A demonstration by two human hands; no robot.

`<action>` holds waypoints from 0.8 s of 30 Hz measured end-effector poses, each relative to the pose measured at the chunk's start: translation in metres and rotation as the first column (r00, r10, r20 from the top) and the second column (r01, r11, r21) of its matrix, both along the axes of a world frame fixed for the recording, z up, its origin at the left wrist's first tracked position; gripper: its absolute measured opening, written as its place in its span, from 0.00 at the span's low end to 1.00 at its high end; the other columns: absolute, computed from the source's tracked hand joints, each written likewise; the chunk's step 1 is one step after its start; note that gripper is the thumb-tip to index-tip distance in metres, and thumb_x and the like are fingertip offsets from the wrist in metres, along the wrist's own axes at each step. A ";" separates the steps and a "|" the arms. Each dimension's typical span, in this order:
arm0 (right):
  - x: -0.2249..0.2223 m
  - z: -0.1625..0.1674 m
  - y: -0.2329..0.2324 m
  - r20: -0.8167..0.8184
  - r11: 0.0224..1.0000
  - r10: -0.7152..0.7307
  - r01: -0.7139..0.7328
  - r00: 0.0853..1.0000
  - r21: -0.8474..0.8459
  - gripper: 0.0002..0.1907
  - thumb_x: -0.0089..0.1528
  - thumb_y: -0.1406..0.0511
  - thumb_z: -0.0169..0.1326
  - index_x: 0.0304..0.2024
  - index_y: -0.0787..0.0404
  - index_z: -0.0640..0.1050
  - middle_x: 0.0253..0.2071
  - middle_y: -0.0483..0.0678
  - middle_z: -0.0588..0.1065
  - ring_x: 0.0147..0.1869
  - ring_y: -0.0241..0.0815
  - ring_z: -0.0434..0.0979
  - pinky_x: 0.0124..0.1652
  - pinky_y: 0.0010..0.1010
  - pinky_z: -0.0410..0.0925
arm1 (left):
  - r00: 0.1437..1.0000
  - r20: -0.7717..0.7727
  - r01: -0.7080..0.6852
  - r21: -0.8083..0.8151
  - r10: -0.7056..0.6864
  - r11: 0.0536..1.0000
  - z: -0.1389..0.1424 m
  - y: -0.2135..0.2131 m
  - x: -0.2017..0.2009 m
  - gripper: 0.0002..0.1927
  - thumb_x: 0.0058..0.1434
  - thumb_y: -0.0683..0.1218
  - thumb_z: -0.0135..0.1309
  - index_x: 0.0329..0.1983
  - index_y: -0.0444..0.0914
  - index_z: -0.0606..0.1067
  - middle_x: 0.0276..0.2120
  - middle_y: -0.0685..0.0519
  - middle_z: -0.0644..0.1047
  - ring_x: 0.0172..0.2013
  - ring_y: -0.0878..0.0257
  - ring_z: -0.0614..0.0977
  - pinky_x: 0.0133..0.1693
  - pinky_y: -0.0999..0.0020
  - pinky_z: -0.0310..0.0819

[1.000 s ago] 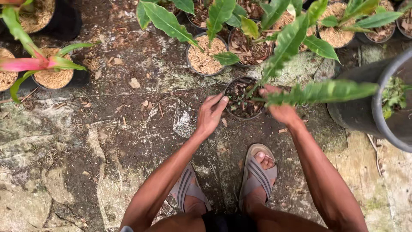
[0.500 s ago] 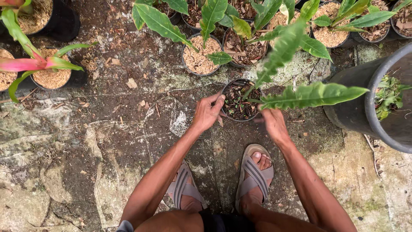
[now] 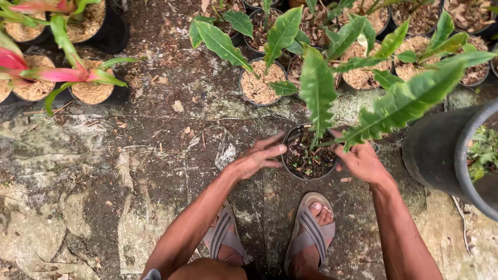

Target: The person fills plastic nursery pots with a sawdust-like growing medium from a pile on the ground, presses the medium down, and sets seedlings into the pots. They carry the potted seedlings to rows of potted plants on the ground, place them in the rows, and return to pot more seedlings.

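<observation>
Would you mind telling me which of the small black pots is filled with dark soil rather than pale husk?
The pot between the left hand and right hand; the neighbouring pot just beyond it holds pale husk.

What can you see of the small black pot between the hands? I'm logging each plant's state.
The small black pot is round, looks like thin plastic, and stands upright on the mossy stone ground, just ahead of the sandalled feet. It holds dark, coarse soil with bits of debris and a plant with long wavy green leaves reaching up and to the right. The left hand touches its left rim; the right hand is at its right side.
</observation>
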State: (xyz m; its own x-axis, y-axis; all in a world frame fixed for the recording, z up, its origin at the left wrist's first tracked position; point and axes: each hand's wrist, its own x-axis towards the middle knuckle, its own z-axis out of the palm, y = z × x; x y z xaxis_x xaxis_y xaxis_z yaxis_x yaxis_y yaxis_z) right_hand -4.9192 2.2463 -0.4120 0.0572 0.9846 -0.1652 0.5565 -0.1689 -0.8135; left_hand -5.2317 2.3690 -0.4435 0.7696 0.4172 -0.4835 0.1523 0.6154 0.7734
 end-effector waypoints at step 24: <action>-0.029 -0.006 -0.045 -0.831 0.746 -0.555 0.471 0.047 -0.471 0.35 0.63 0.54 0.59 0.67 0.66 0.70 0.61 0.58 0.73 0.60 0.54 0.77 0.59 0.51 0.67 | 0.707 -0.226 -0.512 0.490 0.670 0.706 0.000 0.151 -0.038 0.18 0.66 0.52 0.50 0.54 0.41 0.79 0.52 0.46 0.81 0.44 0.61 0.86 0.42 0.62 0.88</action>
State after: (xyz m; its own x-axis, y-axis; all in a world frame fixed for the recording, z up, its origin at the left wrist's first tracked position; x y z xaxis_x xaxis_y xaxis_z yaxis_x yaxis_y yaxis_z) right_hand -4.9480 2.2017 -0.4184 0.3213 0.7633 -0.5604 -0.7698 -0.1341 -0.6240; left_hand -5.2697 2.5200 -0.4433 0.0948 0.9215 -0.3765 0.1704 0.3576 0.9182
